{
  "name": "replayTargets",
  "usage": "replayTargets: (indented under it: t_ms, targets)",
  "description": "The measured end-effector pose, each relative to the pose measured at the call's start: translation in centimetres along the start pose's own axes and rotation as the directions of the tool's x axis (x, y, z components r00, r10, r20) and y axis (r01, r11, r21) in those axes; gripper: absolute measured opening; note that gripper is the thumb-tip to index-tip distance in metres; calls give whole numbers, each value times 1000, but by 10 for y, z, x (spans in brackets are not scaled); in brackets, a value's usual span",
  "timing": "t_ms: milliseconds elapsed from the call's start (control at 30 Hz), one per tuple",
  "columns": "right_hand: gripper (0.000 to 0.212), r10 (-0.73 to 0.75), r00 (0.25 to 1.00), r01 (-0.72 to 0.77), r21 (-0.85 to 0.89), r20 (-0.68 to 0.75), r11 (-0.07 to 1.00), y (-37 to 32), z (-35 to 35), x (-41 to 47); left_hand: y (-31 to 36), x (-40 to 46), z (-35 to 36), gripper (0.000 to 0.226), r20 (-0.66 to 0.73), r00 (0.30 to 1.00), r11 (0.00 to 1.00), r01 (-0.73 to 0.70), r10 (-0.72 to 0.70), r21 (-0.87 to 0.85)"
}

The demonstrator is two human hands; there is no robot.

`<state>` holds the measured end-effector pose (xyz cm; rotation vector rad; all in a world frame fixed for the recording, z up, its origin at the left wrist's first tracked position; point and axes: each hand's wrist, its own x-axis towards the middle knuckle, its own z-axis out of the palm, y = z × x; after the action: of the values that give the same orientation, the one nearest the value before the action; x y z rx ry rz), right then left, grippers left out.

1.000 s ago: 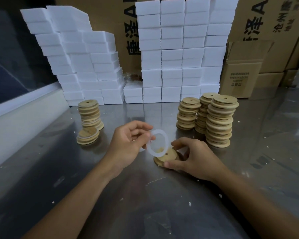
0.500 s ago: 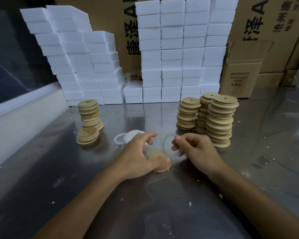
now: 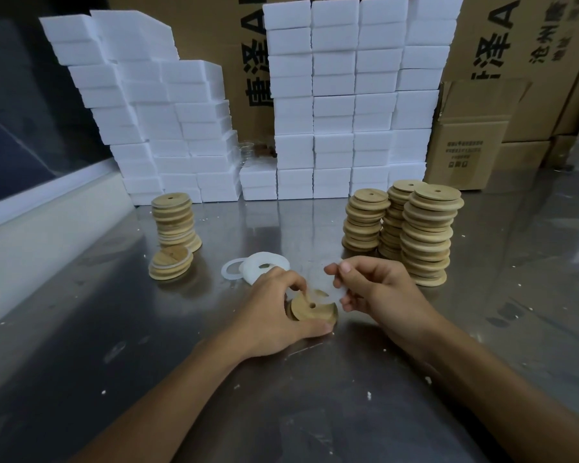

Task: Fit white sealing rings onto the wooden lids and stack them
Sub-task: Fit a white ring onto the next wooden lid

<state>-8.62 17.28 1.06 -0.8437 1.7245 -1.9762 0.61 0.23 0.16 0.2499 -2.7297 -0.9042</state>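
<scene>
My left hand [image 3: 274, 312] grips a round wooden lid [image 3: 311, 307] with a small centre hole, tilted up off the steel table. My right hand [image 3: 378, 292] pinches a blurred white sealing ring [image 3: 331, 290] just above the lid's far edge. A small pile of white rings [image 3: 264, 267] lies just behind my left hand. To the left stands a stack of ringed lids [image 3: 174, 222] with a short leaning stack [image 3: 170, 265] in front of it. Three stacks of bare lids [image 3: 428, 232] stand to the right.
White foam blocks [image 3: 331, 105] are piled along the back of the metal table [image 3: 281, 412], with cardboard boxes [image 3: 465, 145] behind and at the right. A white ledge [image 3: 41, 212] runs along the left side. Small white crumbs dot the tabletop.
The ring passed from my left hand to my right hand. My left hand took over the lid and has now tilted it up; the right hand lifted the ring over it.
</scene>
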Motion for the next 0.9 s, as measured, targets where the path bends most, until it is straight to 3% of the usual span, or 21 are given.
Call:
replayTargets:
  t_ms: [100, 200, 300, 367, 467, 567, 633, 733, 767, 900]
  targets:
    - [20, 23, 998, -30, 103, 63, 994, -6, 4, -4, 3, -1, 2, 53, -102, 994, 982, -51, 33, -182]
    - [20, -43, 999, 44, -17, 20, 999, -7, 5, -5, 7, 0, 2, 57, -153, 988, 908, -54, -11, -415]
    - [16, -148, 989, 145, -128, -13, 981, -7, 5, -3, 14, -1, 4, 57, -124, 991, 786, -32, -57, -618]
    - [13, -133, 991, 136, -154, 29, 979, -6, 4, -3, 16, -2, 4, 58, -97, 994, 720, -34, -46, -693]
    - [15, -86, 990, 106, -185, 111, 977, -4, 4, -5, 17, -3, 3, 69, -33, 999, 706, -23, -1, -708]
    - [11, -140, 986, 156, -223, 88, 962, 0, 4, -5, 19, -4, -1, 78, 64, 998, 649, 48, 1, -759]
    - [10, -199, 978, 210, -262, 70, 942, 2, 3, -3, 21, -6, -4, 80, 139, 990, 525, 114, 7, -843]
    - [8, -262, 964, 263, -275, 40, 925, 3, 0, -2, 25, -5, -5, 71, 228, 974, 258, 218, 9, -941]
    - [7, -270, 962, 268, -263, 27, 927, 3, 0, -1, 26, -4, -5, 62, 225, 974, 229, 225, -26, -947]
    - [8, -279, 960, 272, -246, 4, 930, 3, 1, 0, 20, 1, -1, 19, 54, 976, 494, 153, -209, -856]
